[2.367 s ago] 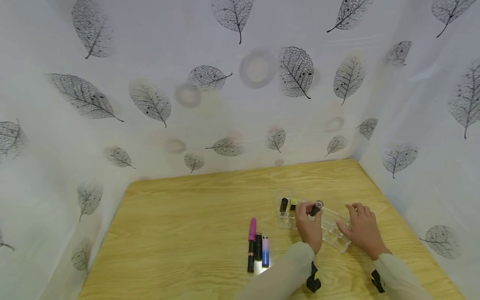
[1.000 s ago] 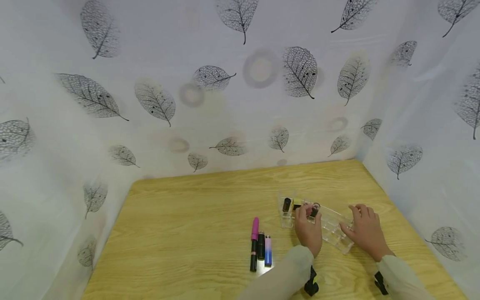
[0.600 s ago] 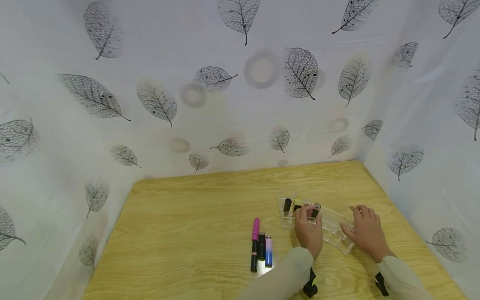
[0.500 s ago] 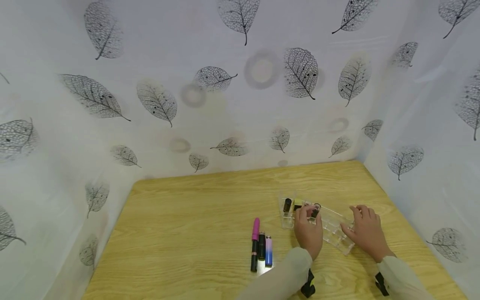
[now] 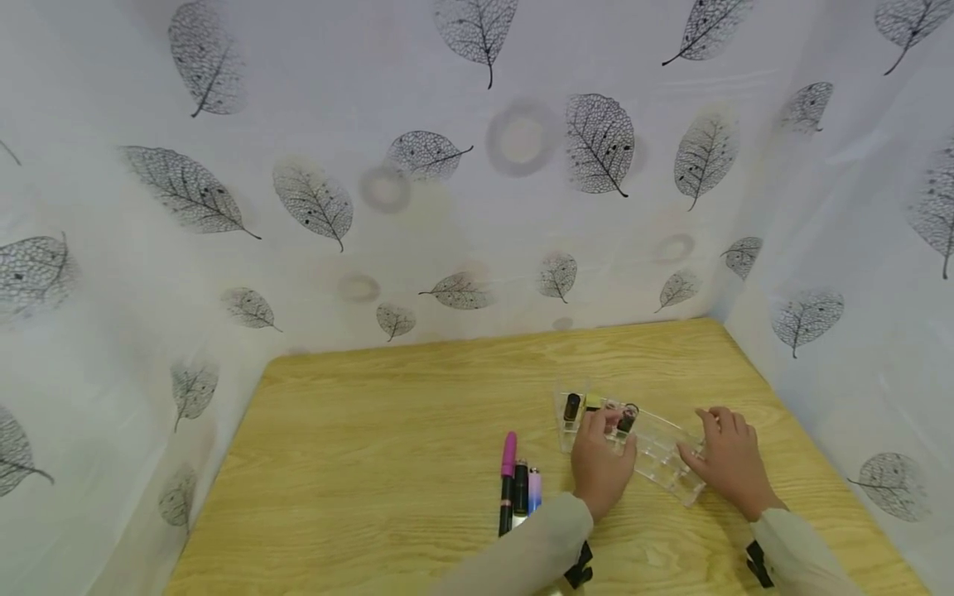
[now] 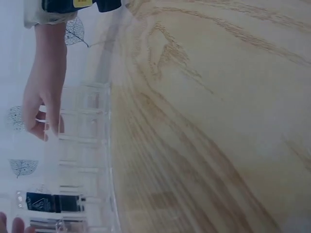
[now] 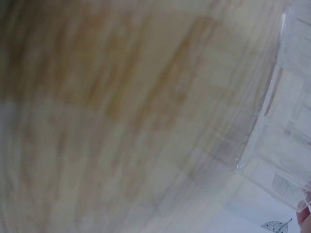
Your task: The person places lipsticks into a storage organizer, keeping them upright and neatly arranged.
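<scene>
A clear lipstick organizer (image 5: pixel 663 451) with small compartments stands at the table's right side. Within its left part are a black lipstick (image 5: pixel 571 406), a yellow-and-black one partly hidden by fingers, and a dark lipstick (image 5: pixel 628 418) with a round clear end. My left hand (image 5: pixel 599 463) is at the organizer's front, its fingers loose over the compartments beside the dark lipstick. The left wrist view shows a black lipstick (image 6: pixel 53 202) lying across the compartments, close to that hand's fingertips (image 6: pixel 17 225). My right hand (image 5: pixel 726 459) holds the organizer's right end, thumb on the inner side.
Left of the organizer lie a pink-capped black tube (image 5: pixel 508 463), a black lipstick (image 5: pixel 521 487) and a pink-to-blue lipstick (image 5: pixel 534 490); my left sleeve (image 5: pixel 532 542) overlaps their lower ends. Leaf-patterned curtains (image 5: pixel 477 232) close off the back and sides of the wooden table (image 5: pixel 373 463).
Earlier my left hand pinched the dark lipstick and lowered it into the organizer. Now the fingers have let go and the hand has shifted left. My right hand stays at the organizer's end.
</scene>
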Available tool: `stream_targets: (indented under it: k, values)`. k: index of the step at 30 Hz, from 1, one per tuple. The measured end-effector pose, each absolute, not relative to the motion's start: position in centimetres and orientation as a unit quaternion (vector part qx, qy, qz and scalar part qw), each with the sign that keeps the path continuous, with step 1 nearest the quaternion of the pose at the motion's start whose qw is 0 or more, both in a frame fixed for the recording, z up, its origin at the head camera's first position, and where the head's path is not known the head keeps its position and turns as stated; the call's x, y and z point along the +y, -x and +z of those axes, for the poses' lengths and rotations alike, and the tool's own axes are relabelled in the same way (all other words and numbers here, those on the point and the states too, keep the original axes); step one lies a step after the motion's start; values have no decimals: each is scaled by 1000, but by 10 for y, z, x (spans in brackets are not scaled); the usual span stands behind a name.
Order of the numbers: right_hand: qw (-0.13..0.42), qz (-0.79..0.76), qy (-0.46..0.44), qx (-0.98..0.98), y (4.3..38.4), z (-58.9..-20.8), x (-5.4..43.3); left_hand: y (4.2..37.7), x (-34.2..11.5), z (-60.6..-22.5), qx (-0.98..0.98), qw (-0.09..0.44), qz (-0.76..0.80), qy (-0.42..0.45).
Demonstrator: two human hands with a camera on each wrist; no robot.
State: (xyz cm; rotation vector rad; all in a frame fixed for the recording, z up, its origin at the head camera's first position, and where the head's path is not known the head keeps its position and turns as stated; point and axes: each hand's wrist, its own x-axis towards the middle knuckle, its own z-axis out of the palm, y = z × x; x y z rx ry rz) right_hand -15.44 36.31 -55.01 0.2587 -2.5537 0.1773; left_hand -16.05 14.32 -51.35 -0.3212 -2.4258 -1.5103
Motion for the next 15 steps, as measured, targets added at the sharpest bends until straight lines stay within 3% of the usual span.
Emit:
stream_targets:
  k: [6, 15]
  values:
    - [269, 71, -93, -956, 155, -550, 364, 161, 116, -505, -871, 62, -442, 203]
    - [252, 72, -86, -961, 152, -547, 361, 164, 78, -491, -901, 85, -231, 358]
